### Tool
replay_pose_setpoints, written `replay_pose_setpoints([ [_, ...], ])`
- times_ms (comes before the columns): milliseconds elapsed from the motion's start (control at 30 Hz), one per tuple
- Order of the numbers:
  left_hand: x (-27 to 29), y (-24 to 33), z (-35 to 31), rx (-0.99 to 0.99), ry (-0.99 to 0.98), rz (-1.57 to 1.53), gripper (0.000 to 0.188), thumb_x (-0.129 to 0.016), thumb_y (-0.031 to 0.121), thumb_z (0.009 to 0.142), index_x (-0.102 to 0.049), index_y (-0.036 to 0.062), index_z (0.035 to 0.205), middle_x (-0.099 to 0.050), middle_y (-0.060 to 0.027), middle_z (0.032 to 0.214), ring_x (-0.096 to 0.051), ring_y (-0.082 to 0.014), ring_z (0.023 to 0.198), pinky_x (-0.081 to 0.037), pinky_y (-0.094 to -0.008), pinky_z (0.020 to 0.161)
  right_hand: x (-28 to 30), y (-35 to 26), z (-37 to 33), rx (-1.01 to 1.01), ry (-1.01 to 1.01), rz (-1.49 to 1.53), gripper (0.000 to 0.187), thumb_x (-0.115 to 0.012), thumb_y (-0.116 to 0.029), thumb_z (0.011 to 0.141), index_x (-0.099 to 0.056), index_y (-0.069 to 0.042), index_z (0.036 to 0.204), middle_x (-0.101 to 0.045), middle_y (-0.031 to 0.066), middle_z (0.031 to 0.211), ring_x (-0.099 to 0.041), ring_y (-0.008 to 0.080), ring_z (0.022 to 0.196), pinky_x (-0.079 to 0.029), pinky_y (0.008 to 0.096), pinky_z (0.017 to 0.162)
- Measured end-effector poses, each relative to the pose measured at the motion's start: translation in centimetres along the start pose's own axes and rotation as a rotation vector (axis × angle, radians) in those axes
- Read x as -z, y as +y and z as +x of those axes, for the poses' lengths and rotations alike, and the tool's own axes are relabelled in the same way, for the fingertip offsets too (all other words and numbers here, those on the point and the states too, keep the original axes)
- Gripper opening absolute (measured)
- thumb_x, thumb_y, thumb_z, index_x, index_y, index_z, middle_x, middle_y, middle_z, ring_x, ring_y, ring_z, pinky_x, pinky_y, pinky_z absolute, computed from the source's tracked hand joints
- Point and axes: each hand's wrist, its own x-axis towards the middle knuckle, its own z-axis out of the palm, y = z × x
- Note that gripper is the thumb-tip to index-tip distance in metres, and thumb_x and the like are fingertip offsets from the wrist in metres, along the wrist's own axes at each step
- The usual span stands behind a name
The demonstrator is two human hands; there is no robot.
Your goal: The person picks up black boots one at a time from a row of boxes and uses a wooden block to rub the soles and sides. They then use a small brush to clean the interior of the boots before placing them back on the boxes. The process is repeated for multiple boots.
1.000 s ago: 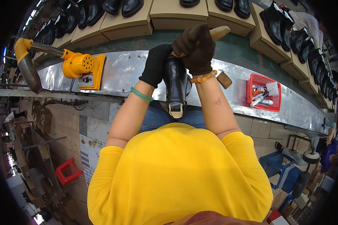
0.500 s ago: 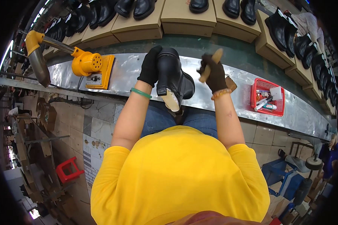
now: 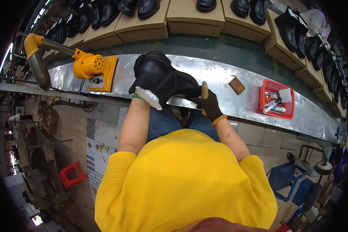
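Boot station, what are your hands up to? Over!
Left hand hidden behind black boot. Right hand gripping wooden tool beside it. Brown block on bench, off right, clear of both.

Yellow shirt (image 3: 185, 178), blue jeans (image 3: 158, 124)

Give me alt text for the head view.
A black boot hides the person's left hand over a metal bench; the dark-gloved right hand beside the boot grips a tan stick-like tool. A red basket sits farther right; more boots stand on boxes beyond.

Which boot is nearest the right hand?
The boot over the metal bench, toe beside the right hand; the row of boots beyond stands on cardboard boxes.
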Motion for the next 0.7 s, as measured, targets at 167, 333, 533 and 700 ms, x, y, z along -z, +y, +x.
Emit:
replay_pose_setpoints([
  [167,-1.5,1.0,-2.5,1.048,0.603,-2.988,0.039,-0.049,0.017,0.091,-0.051,0.0004,0.127,-0.057,-0.0122,0.120,-0.056,-0.0205,0.106,-0.045,-0.0333,0.095,2.1,-5.6,-0.6,0.090,0.002,0.126,0.050,-0.077,-0.017,0.069,-0.058,0.003,0.111,-0.062,0.0061,0.077,-0.058,0.0132,0.062,-0.047,0.0259,0.055],
  [333,0.1,-0.4,-3.3,1.012,0.536,-3.198,0.041,-0.045,0.016,0.094,-0.045,-0.0009,0.132,-0.055,-0.0136,0.122,-0.055,-0.0213,0.109,-0.044,-0.0346,0.098,2.9,-8.4,-1.2,0.203,0.008,0.138,0.052,-0.073,-0.010,0.072,-0.054,0.002,0.119,-0.062,0.0086,0.087,-0.059,0.0125,0.065,-0.049,0.0253,0.056],
  [533,-0.8,1.1,-3.0,1.075,0.597,-2.983,0.041,-0.044,0.017,0.093,-0.046,-0.0018,0.129,-0.054,-0.0118,0.123,-0.054,-0.0211,0.111,-0.042,-0.0353,0.099,2.4,-8.5,-1.3,0.110,-0.016,0.378,0.059,-0.068,-0.005,0.075,-0.045,0.001,0.129,-0.060,0.0081,0.089,-0.058,0.0146,0.064,-0.049,0.0265,0.057],
  [700,1.5,-2.1,-3.3,0.957,0.842,-3.658,0.047,-0.051,0.028,0.086,-0.047,0.0051,0.127,-0.054,-0.0138,0.121,-0.052,-0.0269,0.115,-0.039,-0.0426,0.102,2.6,-7.9,-0.7,0.124,-0.028,0.507,0.066,-0.065,-0.003,0.075,-0.038,0.000,0.135,-0.058,0.0086,0.094,-0.057,0.0146,0.067,-0.050,0.0268,0.059],
])
